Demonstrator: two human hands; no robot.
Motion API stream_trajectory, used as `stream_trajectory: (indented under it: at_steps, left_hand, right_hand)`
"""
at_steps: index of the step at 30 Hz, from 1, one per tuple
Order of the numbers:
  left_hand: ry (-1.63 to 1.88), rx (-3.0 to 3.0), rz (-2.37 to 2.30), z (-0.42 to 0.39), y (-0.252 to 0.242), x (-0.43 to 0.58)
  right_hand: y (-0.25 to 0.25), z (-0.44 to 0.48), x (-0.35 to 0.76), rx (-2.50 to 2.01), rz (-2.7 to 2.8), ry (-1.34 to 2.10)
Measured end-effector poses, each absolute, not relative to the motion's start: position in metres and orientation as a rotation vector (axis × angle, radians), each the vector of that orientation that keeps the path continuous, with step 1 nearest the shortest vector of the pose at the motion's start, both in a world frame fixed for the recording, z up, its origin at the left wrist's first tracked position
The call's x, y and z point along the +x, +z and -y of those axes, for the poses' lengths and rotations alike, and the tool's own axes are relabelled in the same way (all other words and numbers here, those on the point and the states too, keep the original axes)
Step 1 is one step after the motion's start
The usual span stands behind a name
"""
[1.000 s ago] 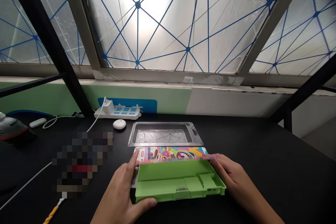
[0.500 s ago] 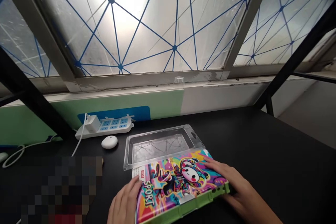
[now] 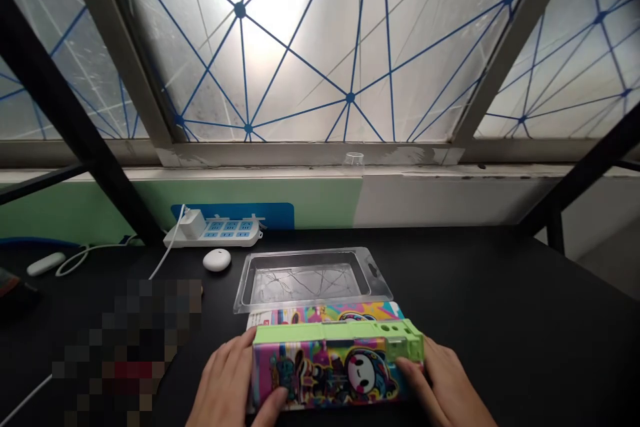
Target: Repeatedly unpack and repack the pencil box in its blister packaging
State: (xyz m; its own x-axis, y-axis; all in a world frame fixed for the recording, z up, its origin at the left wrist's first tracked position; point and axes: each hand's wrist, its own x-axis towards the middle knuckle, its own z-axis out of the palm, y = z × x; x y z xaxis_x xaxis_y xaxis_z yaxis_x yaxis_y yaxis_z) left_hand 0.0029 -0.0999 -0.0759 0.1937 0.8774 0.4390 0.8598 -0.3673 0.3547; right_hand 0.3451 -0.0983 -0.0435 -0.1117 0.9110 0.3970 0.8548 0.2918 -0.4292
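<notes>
Both hands hold a pencil case (image 3: 327, 370) with a colourful cartoon panda print and lime-green sides, near the desk's front edge. My left hand (image 3: 223, 380) grips its left end, thumb across the lower front. At the other end, my right hand (image 3: 440, 380) is closed on the corner, with its thumb under the clear green part. The case is tipped so that one green long side faces up and a printed face is towards me. Behind it shows part of a printed card (image 3: 320, 312) in matching colours. A clear plastic blister shell (image 3: 307, 253) lies just beyond the card.
A white power strip (image 3: 235, 237) with a plug and cable stands along the wall. In front of it sits a white rounded case (image 3: 217, 259). A pixelated patch covers things at left. Black metal bars (image 3: 575, 187) rise at both sides, before a patterned window (image 3: 310, 47).
The pencil case has been tilted up, so its green side now faces upward and the card behind it shows separately. My left thumb has come onto its front. The view has shifted slightly.
</notes>
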Motion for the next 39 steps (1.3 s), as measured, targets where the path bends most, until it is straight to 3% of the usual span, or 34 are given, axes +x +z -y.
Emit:
stream_trajectory:
  at_steps: [10, 21, 31, 39]
  left_hand:
    - [0.931, 2.355, -1.731, 0.107, -0.048, 0.007]
    - [0.831, 2.581, -1.606, 0.103, -0.069, -0.002]
    - [0.736, 2.403, -1.644, 0.104, -0.055, 0.006]
    - [0.678, 2.287, -1.570, 0.104, -0.045, 0.005]
  right_hand:
    - [-0.045, 0.088, 0.350, -1.551, 2.137, 0.085]
    - [-0.030, 0.084, 0.312, -1.572, 2.054, -0.531]
    - [-0.004, 0.061, 0.244, -1.464, 2.329, -0.045]
    - [-0.012, 0.056, 0.239, -1.430, 2.245, -0.035]
